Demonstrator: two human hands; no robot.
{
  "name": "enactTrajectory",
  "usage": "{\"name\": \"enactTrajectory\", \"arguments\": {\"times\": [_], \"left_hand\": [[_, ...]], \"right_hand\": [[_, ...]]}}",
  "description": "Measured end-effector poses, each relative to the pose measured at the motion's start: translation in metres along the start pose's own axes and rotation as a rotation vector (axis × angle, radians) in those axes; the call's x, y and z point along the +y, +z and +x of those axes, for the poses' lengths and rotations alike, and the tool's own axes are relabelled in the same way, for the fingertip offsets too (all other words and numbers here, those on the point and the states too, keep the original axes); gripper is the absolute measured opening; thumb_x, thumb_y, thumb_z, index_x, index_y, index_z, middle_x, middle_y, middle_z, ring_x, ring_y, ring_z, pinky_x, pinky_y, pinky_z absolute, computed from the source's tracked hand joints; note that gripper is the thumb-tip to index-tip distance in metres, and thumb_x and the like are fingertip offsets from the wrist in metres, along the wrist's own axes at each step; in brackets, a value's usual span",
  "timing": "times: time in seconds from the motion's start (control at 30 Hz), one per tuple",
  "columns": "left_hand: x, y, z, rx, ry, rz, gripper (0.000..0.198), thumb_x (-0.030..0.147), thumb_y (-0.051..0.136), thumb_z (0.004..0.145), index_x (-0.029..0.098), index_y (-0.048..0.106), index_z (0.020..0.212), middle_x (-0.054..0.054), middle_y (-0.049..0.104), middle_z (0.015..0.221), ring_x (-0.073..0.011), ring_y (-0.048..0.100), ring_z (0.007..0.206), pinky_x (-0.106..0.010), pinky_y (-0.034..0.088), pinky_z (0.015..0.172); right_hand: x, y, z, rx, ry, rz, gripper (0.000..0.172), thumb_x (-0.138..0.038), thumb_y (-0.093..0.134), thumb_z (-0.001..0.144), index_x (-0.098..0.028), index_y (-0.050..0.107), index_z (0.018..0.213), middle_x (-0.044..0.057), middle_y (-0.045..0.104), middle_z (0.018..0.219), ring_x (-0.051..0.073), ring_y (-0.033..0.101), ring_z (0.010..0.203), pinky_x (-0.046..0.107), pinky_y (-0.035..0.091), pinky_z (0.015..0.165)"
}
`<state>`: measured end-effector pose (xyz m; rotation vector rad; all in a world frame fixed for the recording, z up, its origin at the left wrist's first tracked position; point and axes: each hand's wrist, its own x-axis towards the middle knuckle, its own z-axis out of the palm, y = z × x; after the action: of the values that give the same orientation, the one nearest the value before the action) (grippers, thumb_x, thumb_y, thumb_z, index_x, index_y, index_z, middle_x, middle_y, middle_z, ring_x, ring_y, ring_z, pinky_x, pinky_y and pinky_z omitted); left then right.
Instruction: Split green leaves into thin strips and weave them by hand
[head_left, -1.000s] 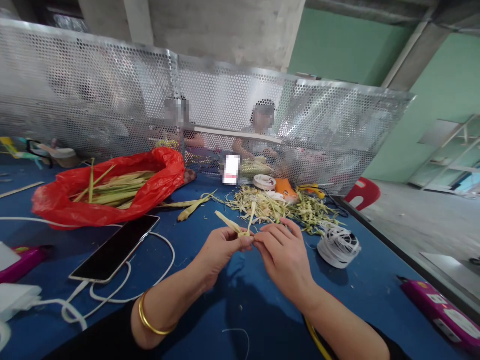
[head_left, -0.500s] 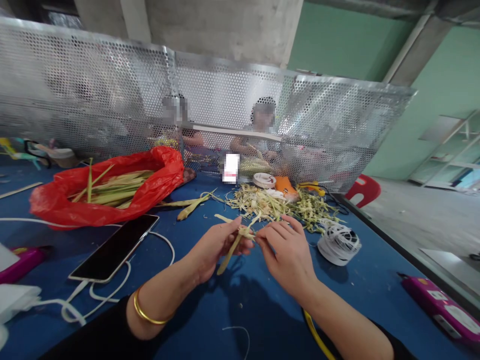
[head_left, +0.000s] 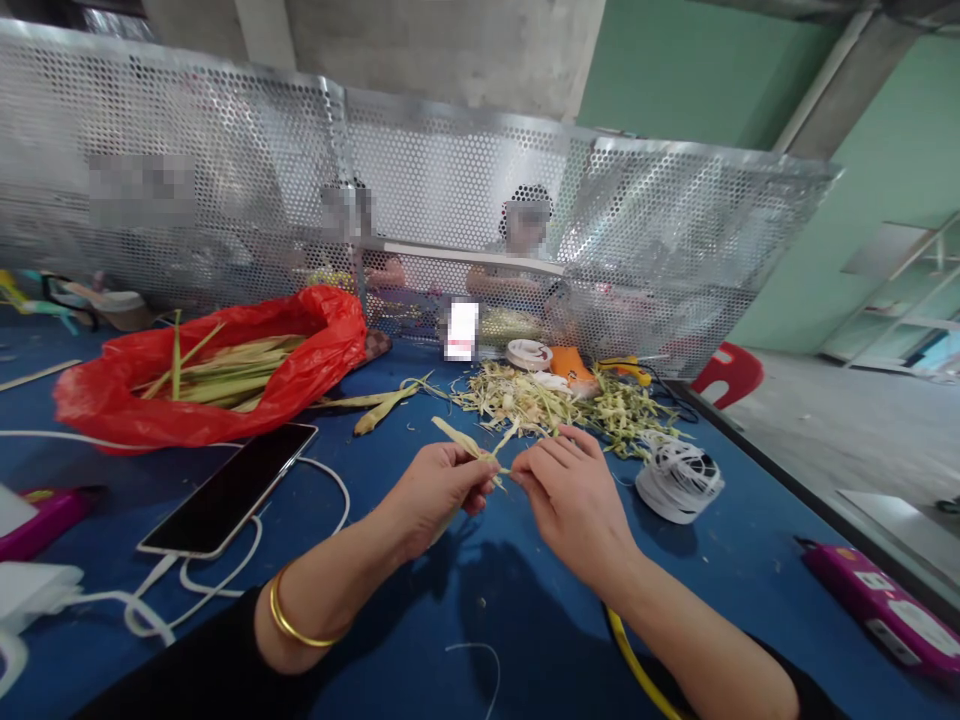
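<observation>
My left hand [head_left: 439,487] pinches a small knotted piece of pale green leaf strips [head_left: 459,437] between thumb and fingers. Flat strip ends stick out above the thumb, up and to the left and right. Just to the right, my right hand [head_left: 576,497] has its fingertips closed on another end of the same piece, which stretches between both hands. Part of the knot is hidden behind the left thumb. Beyond the hands lies a heap of leaf trimmings [head_left: 517,398]. Both hands are held above the blue table [head_left: 405,640].
A red plastic bag [head_left: 97,405] of long leaves [head_left: 232,375] stands left, near a charging phone [head_left: 232,490] with white cables. At right are a roll of white strip [head_left: 679,480] and a purple device [head_left: 877,605]. A perforated metal screen [head_left: 450,170] stands behind; people sit beyond it.
My left fingers have shifted over the knot, and the piece has turned. The strip that hung down below the left hand is now mostly out of sight. My right hand has barely moved.
</observation>
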<state>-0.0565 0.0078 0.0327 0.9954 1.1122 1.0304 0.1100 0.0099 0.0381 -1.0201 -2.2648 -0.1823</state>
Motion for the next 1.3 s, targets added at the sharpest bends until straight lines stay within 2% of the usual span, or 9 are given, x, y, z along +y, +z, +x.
{"name": "enactTrajectory", "arguments": {"times": [0.4, 0.5, 0.63, 0.77, 0.9, 1.0, 1.1, 1.2, 1.3], "left_hand": [[0.007, -0.008, 0.002, -0.03, -0.058, -0.055, 0.02, 0.028, 0.073, 0.066, 0.012, 0.061, 0.064, 0.004, 0.055, 0.053, -0.0058, 0.048, 0.045, -0.02, 0.036, 0.048], [0.009, -0.009, 0.001, -0.063, -0.084, -0.104, 0.022, 0.03, 0.072, 0.068, 0.012, 0.066, 0.079, 0.002, 0.06, 0.061, -0.0069, 0.053, 0.052, -0.019, 0.037, 0.05], [0.01, -0.008, -0.002, -0.101, -0.104, -0.078, 0.023, 0.033, 0.07, 0.07, 0.014, 0.065, 0.081, 0.002, 0.06, 0.063, -0.0074, 0.053, 0.05, -0.02, 0.036, 0.048], [0.007, -0.004, -0.005, -0.181, -0.125, -0.02, 0.027, 0.04, 0.066, 0.072, 0.014, 0.064, 0.079, 0.001, 0.059, 0.064, -0.0063, 0.049, 0.047, -0.02, 0.028, 0.044], [0.002, 0.001, -0.008, -0.14, -0.105, 0.05, 0.035, 0.048, 0.065, 0.072, 0.014, 0.067, 0.08, 0.003, 0.053, 0.059, -0.004, 0.039, 0.044, -0.019, 0.021, 0.044], [0.001, 0.003, -0.009, -0.096, -0.102, 0.088, 0.027, 0.04, 0.067, 0.07, 0.013, 0.066, 0.071, 0.005, 0.047, 0.053, -0.0045, 0.035, 0.044, -0.02, 0.018, 0.044], [0.002, 0.004, -0.01, -0.114, -0.125, 0.095, 0.021, 0.034, 0.068, 0.068, 0.014, 0.064, 0.064, 0.006, 0.044, 0.048, -0.005, 0.034, 0.043, -0.021, 0.018, 0.044], [0.002, 0.004, -0.01, -0.159, -0.129, 0.096, 0.02, 0.033, 0.069, 0.066, 0.013, 0.065, 0.064, 0.005, 0.044, 0.048, -0.005, 0.034, 0.043, -0.022, 0.017, 0.045], [0.0, 0.002, -0.009, -0.159, -0.119, 0.096, 0.025, 0.038, 0.069, 0.068, 0.013, 0.069, 0.07, 0.005, 0.044, 0.05, -0.0048, 0.033, 0.044, -0.022, 0.017, 0.045]], "right_hand": [[0.001, -0.005, 0.002, 0.023, 0.022, 0.046, 0.018, -0.014, 0.047, 0.086, -0.02, 0.057, 0.072, 0.0, 0.061, 0.069, 0.015, 0.054, 0.069, 0.038, 0.03, 0.096], [0.006, -0.003, 0.003, -0.041, 0.138, 0.232, 0.016, -0.021, 0.052, 0.085, -0.02, 0.06, 0.071, -0.001, 0.063, 0.068, 0.016, 0.056, 0.068, 0.036, 0.035, 0.088], [0.014, 0.003, 0.006, -0.171, 0.454, 0.671, 0.027, -0.038, 0.049, 0.087, -0.02, 0.068, 0.079, 0.001, 0.068, 0.076, 0.019, 0.059, 0.074, 0.029, 0.041, 0.068], [0.012, 0.008, 0.007, -0.149, 0.671, 1.049, 0.028, -0.042, 0.059, 0.079, -0.017, 0.068, 0.073, 0.002, 0.067, 0.073, 0.017, 0.059, 0.075, 0.028, 0.041, 0.072], [0.005, 0.012, 0.006, -0.094, 0.716, 1.206, 0.022, -0.036, 0.066, 0.073, -0.016, 0.062, 0.065, -0.001, 0.062, 0.064, 0.013, 0.054, 0.067, 0.028, 0.04, 0.072], [0.002, 0.013, 0.006, -0.06, 0.723, 1.227, 0.022, -0.034, 0.065, 0.071, -0.016, 0.058, 0.06, -0.002, 0.057, 0.059, 0.012, 0.049, 0.061, 0.027, 0.038, 0.066], [0.002, 0.013, 0.006, 0.025, 0.775, 1.169, 0.021, -0.033, 0.067, 0.066, -0.016, 0.057, 0.058, -0.003, 0.052, 0.056, 0.011, 0.045, 0.058, 0.027, 0.036, 0.062], [0.004, 0.014, 0.006, 0.074, 0.796, 1.137, 0.019, -0.033, 0.067, 0.065, -0.017, 0.059, 0.06, -0.003, 0.052, 0.058, 0.013, 0.045, 0.061, 0.027, 0.036, 0.062], [0.007, 0.014, 0.007, 0.046, 0.783, 1.146, 0.02, -0.035, 0.067, 0.065, -0.017, 0.06, 0.06, -0.002, 0.054, 0.059, 0.013, 0.047, 0.062, 0.028, 0.038, 0.064]]}}
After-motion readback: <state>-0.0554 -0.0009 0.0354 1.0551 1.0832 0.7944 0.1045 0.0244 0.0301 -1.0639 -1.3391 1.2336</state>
